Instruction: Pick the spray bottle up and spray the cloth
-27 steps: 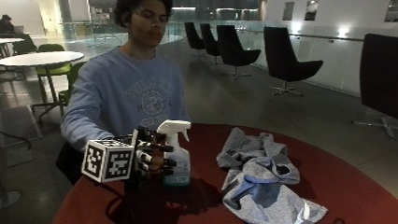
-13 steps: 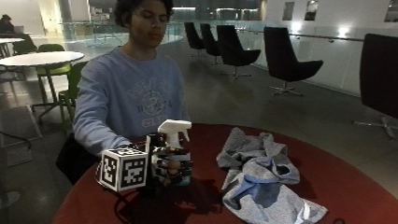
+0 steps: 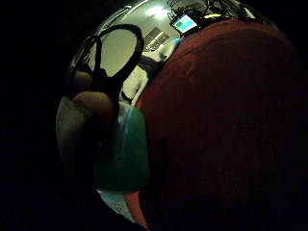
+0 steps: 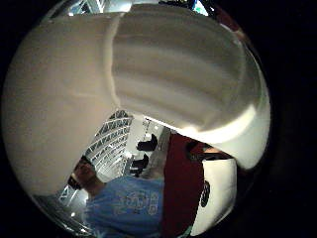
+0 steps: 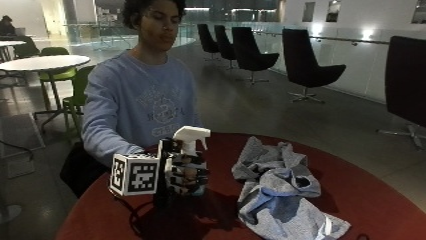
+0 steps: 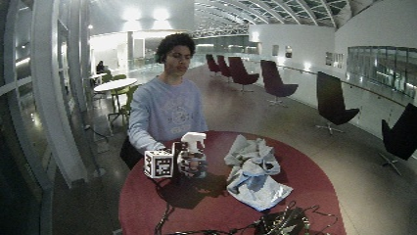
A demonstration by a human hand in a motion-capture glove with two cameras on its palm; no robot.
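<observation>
Your gloved right hand [image 5: 185,172] is wrapped around the body of the spray bottle [image 5: 191,150], fingers curled across its front, with the bottle upright on the round red surface [image 5: 373,200] in front of you. The white trigger head [image 5: 192,133] stands clear above your hand, its nozzle facing toward the crumpled grey-blue cloth [image 5: 279,195]. From the thumb side of the palm, the white head [image 4: 148,84] fills most of the view, so the bottle sits close against the palm; from the little-finger side, the greenish lower body [image 3: 122,154] shows against the red surface [image 3: 226,125].

The cloth lies on the surface just beside the bottle, on the side the nozzle faces, in a long heap running away from you toward the surface's near edge in the outside view. The bottle's long axis is vertical. By the look of it, spraying calls for little turning: lift, keep the nozzle toward the heap, and find the trigger, where no finger can be seen yet.
</observation>
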